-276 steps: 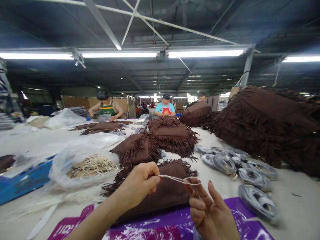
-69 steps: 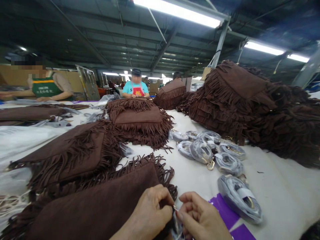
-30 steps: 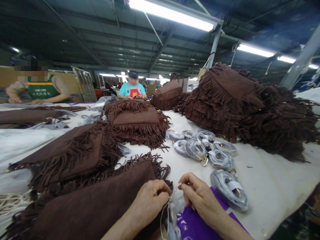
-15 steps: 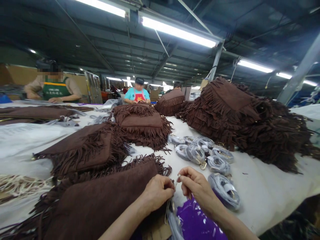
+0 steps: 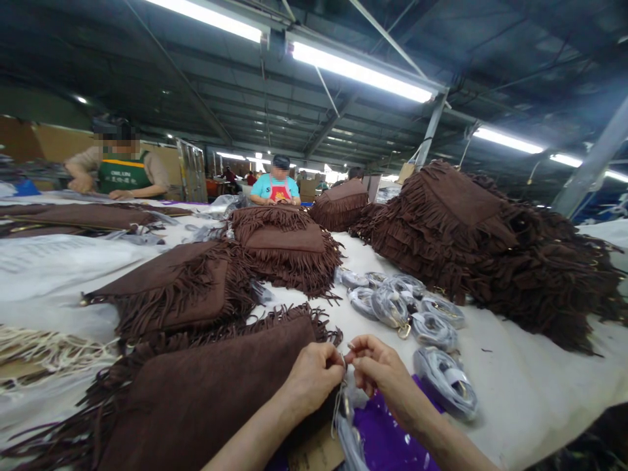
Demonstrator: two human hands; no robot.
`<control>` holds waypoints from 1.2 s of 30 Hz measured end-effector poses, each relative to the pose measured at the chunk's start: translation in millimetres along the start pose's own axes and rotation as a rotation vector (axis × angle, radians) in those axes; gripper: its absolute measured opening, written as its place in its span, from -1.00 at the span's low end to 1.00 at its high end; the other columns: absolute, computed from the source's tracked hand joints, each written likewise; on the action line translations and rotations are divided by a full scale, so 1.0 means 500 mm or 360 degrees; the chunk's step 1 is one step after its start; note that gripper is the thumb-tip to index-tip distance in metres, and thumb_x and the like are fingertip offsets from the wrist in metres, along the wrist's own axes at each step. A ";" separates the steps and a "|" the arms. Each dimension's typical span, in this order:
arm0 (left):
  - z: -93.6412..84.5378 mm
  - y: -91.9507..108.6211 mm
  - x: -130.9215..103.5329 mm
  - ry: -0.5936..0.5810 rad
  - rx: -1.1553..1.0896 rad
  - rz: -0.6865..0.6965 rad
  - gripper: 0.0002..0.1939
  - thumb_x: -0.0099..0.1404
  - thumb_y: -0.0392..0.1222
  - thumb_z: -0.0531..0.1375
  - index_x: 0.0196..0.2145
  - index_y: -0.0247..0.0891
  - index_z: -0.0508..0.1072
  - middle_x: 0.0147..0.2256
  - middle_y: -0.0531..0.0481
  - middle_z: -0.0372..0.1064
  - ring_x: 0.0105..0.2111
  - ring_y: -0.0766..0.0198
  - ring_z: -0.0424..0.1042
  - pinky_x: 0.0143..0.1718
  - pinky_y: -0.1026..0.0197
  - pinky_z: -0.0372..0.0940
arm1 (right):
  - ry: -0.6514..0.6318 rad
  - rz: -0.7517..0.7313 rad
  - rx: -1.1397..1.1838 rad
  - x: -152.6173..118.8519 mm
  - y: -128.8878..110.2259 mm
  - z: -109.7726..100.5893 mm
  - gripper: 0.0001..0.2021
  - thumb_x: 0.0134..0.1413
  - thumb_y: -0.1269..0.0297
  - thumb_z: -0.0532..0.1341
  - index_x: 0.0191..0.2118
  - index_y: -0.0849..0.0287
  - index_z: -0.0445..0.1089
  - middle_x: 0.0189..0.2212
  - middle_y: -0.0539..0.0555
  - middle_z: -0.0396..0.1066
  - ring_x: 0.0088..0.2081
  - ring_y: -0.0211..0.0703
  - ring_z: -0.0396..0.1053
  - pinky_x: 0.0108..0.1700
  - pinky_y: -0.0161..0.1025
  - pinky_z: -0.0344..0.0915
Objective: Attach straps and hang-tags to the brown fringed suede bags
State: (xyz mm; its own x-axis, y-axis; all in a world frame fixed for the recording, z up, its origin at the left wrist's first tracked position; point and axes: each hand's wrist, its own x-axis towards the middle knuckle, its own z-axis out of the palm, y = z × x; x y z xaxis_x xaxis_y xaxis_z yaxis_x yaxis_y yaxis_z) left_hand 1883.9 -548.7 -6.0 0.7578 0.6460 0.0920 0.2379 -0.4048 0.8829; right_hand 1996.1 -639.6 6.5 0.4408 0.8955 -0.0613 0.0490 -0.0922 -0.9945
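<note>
Thin white looped string (image 5: 335, 412) at the right edge of the dark-brown fringed suede-look bag (image 5: 210, 386), both hands on the job.

Left hand (image 5: 316, 373) pinched narrow, string between thumb and finger; right hand (image 5: 375, 363) just beside it, fingers curled narrow, can't tell if gripping string too. String hangs below left hand toward a tan cardboard piece (image 5: 321, 451); link unclear. Progress, judged: string is at the bag, fastening looks unfinished, no finished knot visible. Clear-wrapped grey strap coils (image 5: 444, 383) lie apart on the white-covered surface (image 5: 515, 379).
</note>
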 end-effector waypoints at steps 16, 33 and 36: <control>0.001 0.003 -0.001 0.0024 0.0163 -0.0080 -0.87 0.00 -0.32 0.05 -0.55 -0.31 0.39 -0.63 0.09 0.27 -0.52 0.30 0.29 -0.46 0.30 0.16 | 0.0144 -0.0157 -0.0048 0.017 0.046 0.016 -0.64 -0.31 0.26 0.15 -0.27 0.15 0.12 -0.62 -0.17 0.26 -0.73 -0.43 0.12 -0.71 -0.45 -0.01; 0.000 -0.011 -0.003 0.0052 -0.0007 0.0007 -0.89 -0.01 -0.28 0.04 -0.56 -0.31 0.35 -0.64 0.12 0.22 -0.56 0.35 0.23 -0.49 0.31 0.12 | 0.0133 -0.0115 -0.0092 0.003 0.035 0.028 -0.65 -0.28 0.27 0.10 -0.25 0.19 0.09 -0.61 -0.18 0.22 -0.72 -0.45 0.08 -0.70 -0.45 -0.01; -0.002 -0.009 -0.004 0.0034 -0.0085 -0.0030 -0.90 -0.02 -0.28 0.05 -0.57 -0.31 0.34 -0.65 0.13 0.20 -0.59 0.38 0.20 -0.54 0.33 0.10 | 0.0209 -0.0106 -0.0072 0.002 0.035 0.025 -0.65 -0.30 0.30 0.09 -0.24 0.19 0.11 -0.63 -0.19 0.21 -0.74 -0.45 0.07 -0.71 -0.45 -0.02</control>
State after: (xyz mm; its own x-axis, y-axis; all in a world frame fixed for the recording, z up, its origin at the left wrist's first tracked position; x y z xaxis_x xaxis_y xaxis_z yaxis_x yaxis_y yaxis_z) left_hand 1880.5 -547.6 -9.7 0.7401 0.6671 0.0845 0.2186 -0.3575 0.9080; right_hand 1986.3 -634.9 -12.2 0.5486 0.8358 0.0194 0.1210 -0.0565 -0.9910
